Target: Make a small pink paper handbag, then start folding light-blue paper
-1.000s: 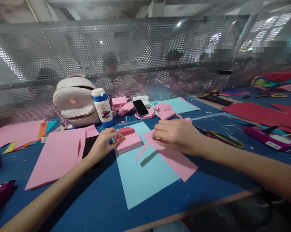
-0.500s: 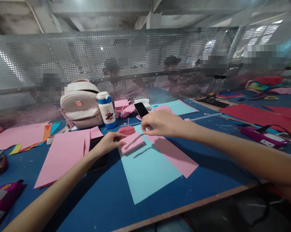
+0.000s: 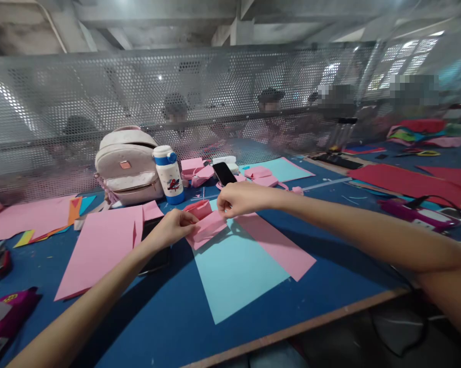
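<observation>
A small folded pink paper piece (image 3: 208,231) is tilted up over a light blue sheet (image 3: 240,276). My left hand (image 3: 174,227) grips its left end between thumb and fingers. At its right upper corner, my right hand (image 3: 240,199) is closed in a pinch, with the fingertips partly hidden. Just behind the piece lies a darker pink folded paper piece (image 3: 200,208). A pink paper strip (image 3: 278,248) sits along the blue sheet's right side.
Behind stand a white backpack (image 3: 127,166), a white and blue bottle (image 3: 169,176) and a phone (image 3: 224,174). Pink sheets (image 3: 100,245) lie left, red sheets (image 3: 402,184) right. A purple box (image 3: 12,319) is near front left. A perforated metal screen (image 3: 223,92) closes off the back.
My right hand has moved left and down to the right corner of the folded pink paper piece. The piece has tilted, its upper edge raised. My left hand keeps its hold.
</observation>
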`<state>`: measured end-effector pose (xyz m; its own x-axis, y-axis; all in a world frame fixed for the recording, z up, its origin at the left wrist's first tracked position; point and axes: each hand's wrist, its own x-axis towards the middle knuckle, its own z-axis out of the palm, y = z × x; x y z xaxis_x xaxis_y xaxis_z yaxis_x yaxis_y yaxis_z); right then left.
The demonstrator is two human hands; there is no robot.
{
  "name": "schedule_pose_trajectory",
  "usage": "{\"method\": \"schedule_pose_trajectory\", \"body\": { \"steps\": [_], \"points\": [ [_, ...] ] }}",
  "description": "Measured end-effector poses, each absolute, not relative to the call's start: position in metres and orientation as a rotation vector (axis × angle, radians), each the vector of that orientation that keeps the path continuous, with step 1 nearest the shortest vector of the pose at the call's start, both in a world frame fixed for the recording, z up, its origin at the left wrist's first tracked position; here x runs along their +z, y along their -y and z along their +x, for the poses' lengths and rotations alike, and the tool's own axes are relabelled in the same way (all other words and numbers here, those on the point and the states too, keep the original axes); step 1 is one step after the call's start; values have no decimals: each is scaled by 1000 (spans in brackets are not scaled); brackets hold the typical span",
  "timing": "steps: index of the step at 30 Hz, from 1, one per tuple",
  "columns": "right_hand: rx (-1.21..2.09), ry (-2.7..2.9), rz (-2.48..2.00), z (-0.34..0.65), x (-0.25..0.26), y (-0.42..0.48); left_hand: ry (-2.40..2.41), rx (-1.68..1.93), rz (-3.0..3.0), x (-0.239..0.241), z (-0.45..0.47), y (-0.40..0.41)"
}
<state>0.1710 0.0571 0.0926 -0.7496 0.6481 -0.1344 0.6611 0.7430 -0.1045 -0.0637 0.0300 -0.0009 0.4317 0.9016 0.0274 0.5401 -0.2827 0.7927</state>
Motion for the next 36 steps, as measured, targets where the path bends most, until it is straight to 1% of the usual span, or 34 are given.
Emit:
{"method": "schedule_pose_trajectory", "body": {
  "steps": [12, 26, 36],
  "points": [
    [-267, -2797, 1084, 167, 75, -76, -1263, 623, 1922, 2, -59, -26],
    [-437, -2743, 1094, 166, 69, -82, -1289, 637, 1884, 0, -55, -24],
    [-348, -2761, 1152, 166, 68, -76, -1268, 643, 1850, -3, -56, -26]
  ]
}}
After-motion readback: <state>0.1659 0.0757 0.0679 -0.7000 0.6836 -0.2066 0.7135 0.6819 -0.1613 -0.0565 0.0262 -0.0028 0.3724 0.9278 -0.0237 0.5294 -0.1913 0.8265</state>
